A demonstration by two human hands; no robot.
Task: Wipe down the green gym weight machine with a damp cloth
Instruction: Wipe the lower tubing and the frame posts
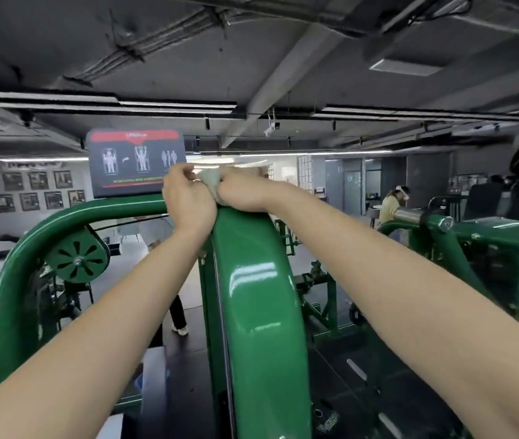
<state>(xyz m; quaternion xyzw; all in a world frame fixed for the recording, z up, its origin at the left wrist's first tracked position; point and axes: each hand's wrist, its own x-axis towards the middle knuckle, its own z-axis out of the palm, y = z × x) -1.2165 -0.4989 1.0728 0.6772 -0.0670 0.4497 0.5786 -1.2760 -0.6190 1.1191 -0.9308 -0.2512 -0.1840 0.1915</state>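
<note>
The green weight machine fills the lower view, its wide glossy central beam point(258, 296) curving up to a top edge at eye height. A pale green cloth point(210, 182) is bunched at that top edge. My left hand point(185, 198) and my right hand point(240, 191) meet there, both arms stretched up, and each hand grips the cloth with curled fingers. Most of the cloth is hidden between the hands. A curved green tube point(71, 220) arches off to the left with a spoked pulley point(76, 258) under it.
A black and red instruction placard point(136, 163) stands just left of my hands. More green machine frame with a chrome handle point(410, 215) lies to the right. One person stands behind the beam point(177, 312) and another sits at the back right point(392, 205).
</note>
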